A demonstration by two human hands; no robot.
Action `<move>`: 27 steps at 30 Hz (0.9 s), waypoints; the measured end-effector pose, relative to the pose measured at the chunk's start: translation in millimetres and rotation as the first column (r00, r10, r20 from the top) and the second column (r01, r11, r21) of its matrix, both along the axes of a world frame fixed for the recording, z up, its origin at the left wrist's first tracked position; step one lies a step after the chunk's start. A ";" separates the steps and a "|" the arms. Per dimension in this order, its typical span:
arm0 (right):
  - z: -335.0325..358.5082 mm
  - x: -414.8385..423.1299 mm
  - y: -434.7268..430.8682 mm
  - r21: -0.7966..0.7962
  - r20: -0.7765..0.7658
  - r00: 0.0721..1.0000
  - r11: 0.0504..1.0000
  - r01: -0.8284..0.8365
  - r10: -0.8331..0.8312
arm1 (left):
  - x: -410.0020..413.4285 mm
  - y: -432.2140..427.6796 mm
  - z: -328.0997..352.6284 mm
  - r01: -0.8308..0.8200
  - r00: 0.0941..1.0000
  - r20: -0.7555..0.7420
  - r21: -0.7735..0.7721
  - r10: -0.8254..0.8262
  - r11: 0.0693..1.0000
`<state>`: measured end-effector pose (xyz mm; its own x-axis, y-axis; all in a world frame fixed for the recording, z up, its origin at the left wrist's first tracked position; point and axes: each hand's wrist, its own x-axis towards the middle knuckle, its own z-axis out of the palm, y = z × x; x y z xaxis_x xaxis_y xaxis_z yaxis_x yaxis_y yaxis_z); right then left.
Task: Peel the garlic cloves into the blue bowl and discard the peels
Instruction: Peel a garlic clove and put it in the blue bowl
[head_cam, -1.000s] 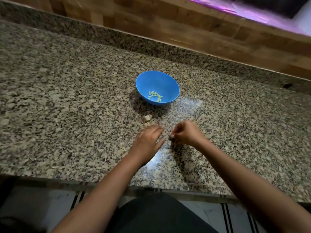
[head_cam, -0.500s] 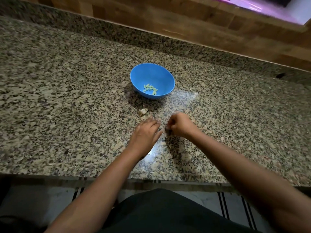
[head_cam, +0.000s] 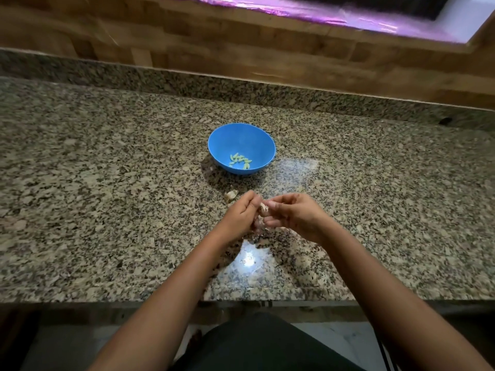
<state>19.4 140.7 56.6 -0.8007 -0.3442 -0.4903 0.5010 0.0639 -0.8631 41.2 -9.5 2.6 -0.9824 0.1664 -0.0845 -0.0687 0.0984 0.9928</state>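
light: dim room, one lamp from above
glare: white spot on the granite counter (head_cam: 80, 183) near the front edge, a weaker patch right of the blue bowl (head_cam: 241, 148)
shadow: dark, left of the bowl
blur: top strip smeared, purple
edges: counter line bends

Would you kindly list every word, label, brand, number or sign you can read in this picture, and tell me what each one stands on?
None: no readable text shows anywhere in the head view.
The blue bowl is plain, with no label or brand visible.
The granite counter and the wooden wall panel bear no writing.
The purple strip at the top is blurred; no letters can be made out on it.
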 end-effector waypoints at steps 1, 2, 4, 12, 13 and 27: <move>0.8 -0.2 0.4 0.060 -0.033 0.999 0.998 -0.014 0.016 | -1.3 -1.0 0.4 -0.024 1.000 -0.001 0.002 0.024 1.000; 1.9 1.2 -0.2 0.144 -0.081 0.996 0.989 -0.023 0.035 | -2.4 -2.0 0.3 -0.040 0.999 -0.008 -0.007 0.040 0.999; 2.0 4.0 -1.9 0.293 -0.181 0.982 0.956 0.005 0.051 | -3.3 -3.5 -1.0 -0.055 0.998 -0.023 -0.036 0.054 0.998; 4.2 3.5 -3.2 0.157 -0.088 0.989 0.982 -0.107 0.122 | -3.3 1.4 0.9 -0.066 0.996 -0.069 -0.127 0.057 0.990; 3.5 3.7 -3.6 0.138 -0.083 0.986 0.982 -0.130 0.143 | -2.8 3.2 2.3 -0.069 0.995 -0.079 -0.135 0.058 0.988; -2.4 7.6 -14.7 0.278 -0.284 0.954 0.961 -0.012 0.094 | -4.8 12.0 13.5 -0.093 0.993 0.071 0.053 0.089 0.994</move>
